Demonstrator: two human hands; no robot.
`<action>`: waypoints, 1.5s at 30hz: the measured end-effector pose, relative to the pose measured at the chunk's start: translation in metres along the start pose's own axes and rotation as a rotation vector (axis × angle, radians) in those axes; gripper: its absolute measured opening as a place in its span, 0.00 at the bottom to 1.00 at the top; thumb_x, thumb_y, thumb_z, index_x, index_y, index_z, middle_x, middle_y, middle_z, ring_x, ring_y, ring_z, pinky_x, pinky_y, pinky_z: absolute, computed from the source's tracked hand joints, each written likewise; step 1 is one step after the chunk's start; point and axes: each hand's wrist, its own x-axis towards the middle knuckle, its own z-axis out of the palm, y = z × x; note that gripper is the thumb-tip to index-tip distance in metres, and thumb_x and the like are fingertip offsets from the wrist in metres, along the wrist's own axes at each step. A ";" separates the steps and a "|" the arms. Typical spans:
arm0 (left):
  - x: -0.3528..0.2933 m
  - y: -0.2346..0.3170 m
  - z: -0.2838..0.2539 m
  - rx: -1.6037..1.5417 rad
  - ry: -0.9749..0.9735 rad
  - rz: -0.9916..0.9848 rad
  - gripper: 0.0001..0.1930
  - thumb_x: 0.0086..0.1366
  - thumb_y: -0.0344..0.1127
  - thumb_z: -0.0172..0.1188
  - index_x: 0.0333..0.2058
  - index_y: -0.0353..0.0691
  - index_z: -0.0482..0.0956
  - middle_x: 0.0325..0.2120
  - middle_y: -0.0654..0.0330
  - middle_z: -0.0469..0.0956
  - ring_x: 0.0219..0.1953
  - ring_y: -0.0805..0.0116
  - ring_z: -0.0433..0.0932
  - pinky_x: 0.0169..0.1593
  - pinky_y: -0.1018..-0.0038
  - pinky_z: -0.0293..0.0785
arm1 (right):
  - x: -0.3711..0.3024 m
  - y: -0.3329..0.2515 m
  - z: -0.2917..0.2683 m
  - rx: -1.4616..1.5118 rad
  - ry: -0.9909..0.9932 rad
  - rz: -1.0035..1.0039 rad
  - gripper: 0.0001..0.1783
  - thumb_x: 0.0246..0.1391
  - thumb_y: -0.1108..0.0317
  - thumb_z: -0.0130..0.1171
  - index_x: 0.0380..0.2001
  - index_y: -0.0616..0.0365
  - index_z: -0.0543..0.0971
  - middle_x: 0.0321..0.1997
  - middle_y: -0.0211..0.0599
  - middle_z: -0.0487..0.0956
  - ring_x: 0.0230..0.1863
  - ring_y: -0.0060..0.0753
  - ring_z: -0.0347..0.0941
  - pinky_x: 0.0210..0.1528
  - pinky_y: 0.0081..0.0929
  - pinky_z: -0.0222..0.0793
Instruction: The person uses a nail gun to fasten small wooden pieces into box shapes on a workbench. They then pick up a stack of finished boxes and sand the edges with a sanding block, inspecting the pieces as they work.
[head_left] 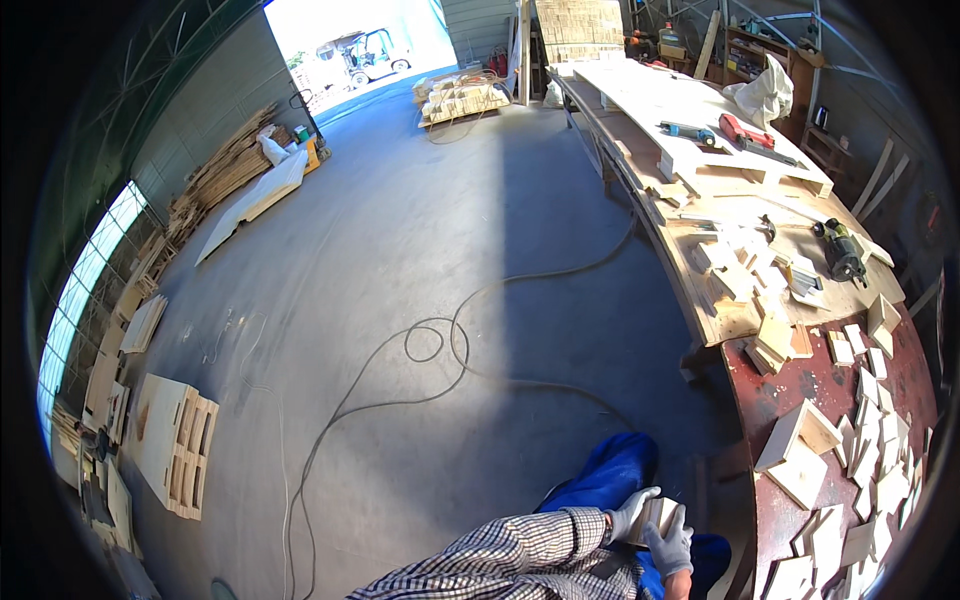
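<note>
Low in the head view, over my blue-clad knees, my gloved left hand [628, 514] and gloved right hand [672, 547] grip a small stack of pale wooden blocks [657, 514] from its two sides. The fingers of both hands are closed around it. How many pieces are in the stack I cannot tell. Just to the right is a worn dark-red tabletop [748, 408], covered with many loose wood offcuts [868, 440]. An angled wooden piece [797, 473] lies near its left side.
Beyond the red top runs a long workbench [715, 322] with a wooden pallet [690, 150], a red nail gun [745, 132], a teal power tool [688, 132] and a black-green tool [843, 250]. A hose [390, 402] loops across the floor. Pallets [180, 440] stand at left.
</note>
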 end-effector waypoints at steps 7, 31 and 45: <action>0.002 0.009 0.003 0.215 -0.049 0.013 0.35 0.70 0.68 0.54 0.59 0.42 0.78 0.52 0.48 0.82 0.53 0.45 0.80 0.61 0.46 0.74 | -0.014 -0.013 -0.031 0.111 -0.072 0.090 0.62 0.56 0.30 0.65 0.81 0.56 0.54 0.64 0.77 0.71 0.66 0.72 0.73 0.68 0.48 0.70; 0.003 0.018 0.031 0.397 -0.002 -0.099 0.16 0.69 0.36 0.52 0.22 0.50 0.59 0.23 0.67 0.57 0.26 0.71 0.56 0.41 0.73 0.64 | -0.479 0.134 -0.102 -0.146 1.131 1.116 0.54 0.42 0.46 0.74 0.72 0.57 0.70 0.58 0.60 0.74 0.55 0.60 0.73 0.62 0.52 0.69; -0.004 0.039 -0.010 0.390 0.046 0.050 0.18 0.76 0.50 0.56 0.51 0.44 0.82 0.49 0.60 0.82 0.53 0.61 0.79 0.65 0.52 0.73 | -0.410 0.283 -0.067 0.151 -0.135 0.971 0.42 0.58 0.46 0.64 0.74 0.45 0.70 0.70 0.60 0.74 0.71 0.66 0.69 0.71 0.49 0.67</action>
